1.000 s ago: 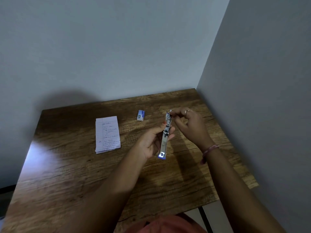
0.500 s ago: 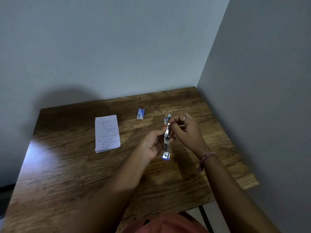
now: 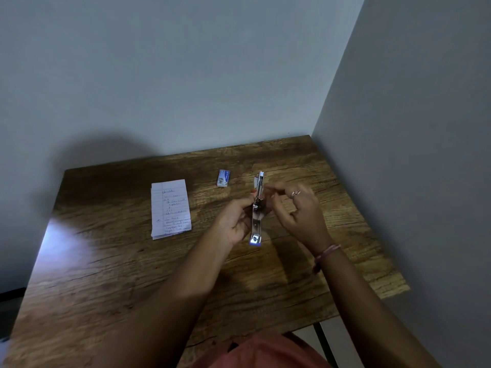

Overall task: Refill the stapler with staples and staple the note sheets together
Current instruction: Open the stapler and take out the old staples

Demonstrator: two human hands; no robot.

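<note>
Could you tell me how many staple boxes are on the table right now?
1. The staple box lies near the table's far edge, between the note sheets and the stapler.

The long silver metal stapler [image 3: 257,208] looks polished and glossy, throwing back light along its opened length, with a blue plastic-looking tip at the near end. The brown wooden table [image 3: 106,274] shows strong grain and a smooth, faintly sheeny finish with a pale glare patch at the left. The white lined paper note sheets [image 3: 170,208] are matt. The small blue-and-white cardboard staple box [image 3: 223,178] has a slight sheen
</note>
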